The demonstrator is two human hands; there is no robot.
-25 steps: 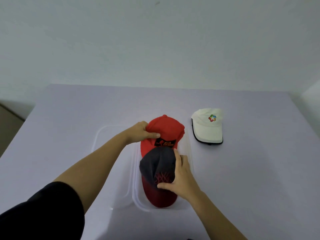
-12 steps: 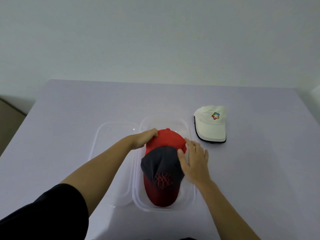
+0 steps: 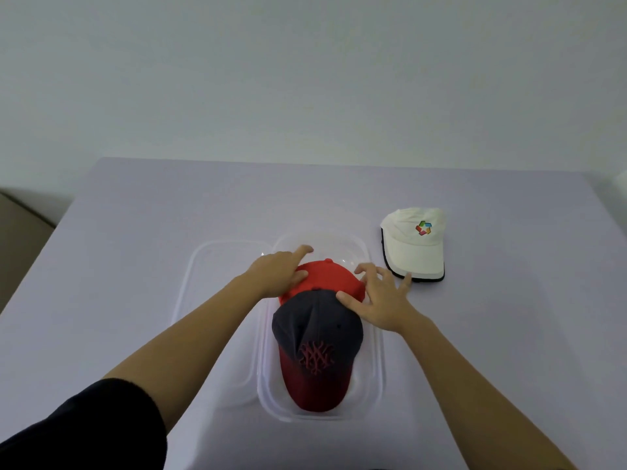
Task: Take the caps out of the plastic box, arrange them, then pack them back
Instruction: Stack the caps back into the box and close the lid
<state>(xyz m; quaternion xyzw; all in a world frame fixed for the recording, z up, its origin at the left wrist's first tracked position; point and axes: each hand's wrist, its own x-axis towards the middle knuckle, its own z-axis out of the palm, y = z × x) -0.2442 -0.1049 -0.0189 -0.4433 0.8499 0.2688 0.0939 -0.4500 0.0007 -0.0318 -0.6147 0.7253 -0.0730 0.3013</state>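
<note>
Plastic box [image 3: 377, 368], frame centre, holds two caps: red cap [image 3: 325, 278] at its upper end, dark cap [image 3: 317, 334] overlapping it, brim toward frame bottom. Left hand [image 3: 280, 274] and right hand [image 3: 380, 301] lie flat, fingers spread, resting on the red cap, gripping nothing. White cap [image 3: 412, 247] sits on the bench [image 3: 509, 334] right of the box, brim toward frame bottom, just past the right hand's fingertips; that hand is nearer

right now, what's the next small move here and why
Probably move the right hand over to the white cap: it lies on the table outside the plastic box, while the red cap and dark cap sit inside, with the left hand resting on the red one.
</note>
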